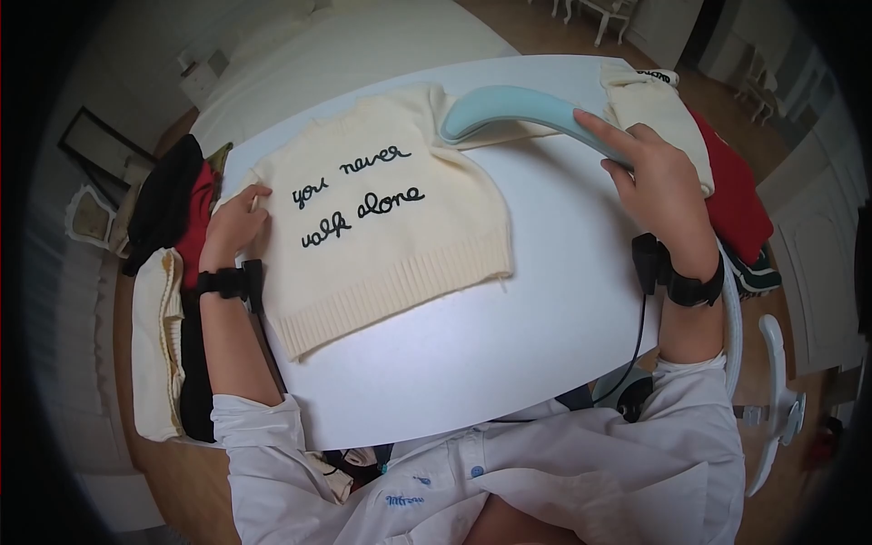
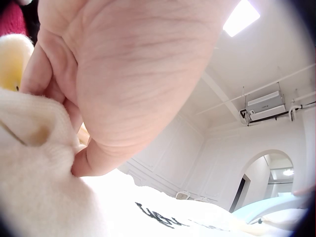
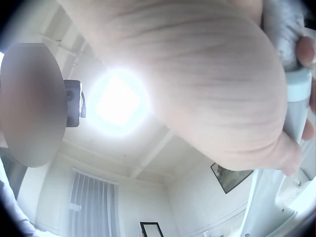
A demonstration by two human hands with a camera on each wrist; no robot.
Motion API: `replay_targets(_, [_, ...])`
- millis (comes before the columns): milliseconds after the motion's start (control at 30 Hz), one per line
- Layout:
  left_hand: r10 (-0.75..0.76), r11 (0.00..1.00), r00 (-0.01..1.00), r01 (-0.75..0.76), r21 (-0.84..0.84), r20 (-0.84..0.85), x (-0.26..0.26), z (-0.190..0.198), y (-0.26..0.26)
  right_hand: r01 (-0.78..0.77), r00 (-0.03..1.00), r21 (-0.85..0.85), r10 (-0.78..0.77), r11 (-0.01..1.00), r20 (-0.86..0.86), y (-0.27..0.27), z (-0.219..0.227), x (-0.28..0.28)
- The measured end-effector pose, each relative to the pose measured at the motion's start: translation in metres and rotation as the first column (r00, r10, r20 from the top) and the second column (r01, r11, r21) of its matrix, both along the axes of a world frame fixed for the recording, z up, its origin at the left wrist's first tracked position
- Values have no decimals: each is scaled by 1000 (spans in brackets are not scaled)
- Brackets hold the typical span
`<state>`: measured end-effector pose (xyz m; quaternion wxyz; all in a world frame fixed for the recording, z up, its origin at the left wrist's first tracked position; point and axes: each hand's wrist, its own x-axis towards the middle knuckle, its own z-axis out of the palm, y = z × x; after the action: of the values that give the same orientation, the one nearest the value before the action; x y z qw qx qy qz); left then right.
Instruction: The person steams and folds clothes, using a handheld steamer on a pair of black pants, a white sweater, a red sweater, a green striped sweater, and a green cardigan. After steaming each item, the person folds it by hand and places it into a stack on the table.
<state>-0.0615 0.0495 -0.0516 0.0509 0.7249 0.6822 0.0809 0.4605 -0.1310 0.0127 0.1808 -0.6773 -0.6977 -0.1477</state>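
Note:
A cream knit sweater (image 1: pixel 363 227) with dark lettering, "you never walk alone", lies spread on the white table (image 1: pixel 563 318). At its left edge my left hand (image 1: pixel 238 222) pinches the knit between thumb and fingers; the left wrist view shows the fabric (image 2: pixel 44 143) bunched there. My right hand (image 1: pixel 668 186) grips the handle of a light blue garment steamer (image 1: pixel 509 104), with the index finger stretched along it. The steamer's curved head is over the sweater's right shoulder and sleeve. In the right wrist view, fingers wrap round the steamer's handle (image 3: pixel 298 116).
Folded cream knitwear (image 1: pixel 649 104) lies at the table's right end, beside a red garment (image 1: pixel 731 182). Dark and red clothes (image 1: pixel 168 200) and a cream garment (image 1: pixel 159 345) hang at the left edge. A ribbed hose (image 1: pixel 732 313) runs down at right, near a pale blue hanger-shaped piece (image 1: pixel 774 400).

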Motion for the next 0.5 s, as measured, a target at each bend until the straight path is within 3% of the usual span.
replay_targets(267, [-11, 1000, 1000, 11, 16, 29, -3, -3, 2, 222, 972, -2, -222, 975, 77, 6, -3, 13])
replay_targets(500, [-9, 999, 999, 10, -30, 31, -4, -2, 4, 54, 998, -27, -53, 998, 25, -2, 0, 1])
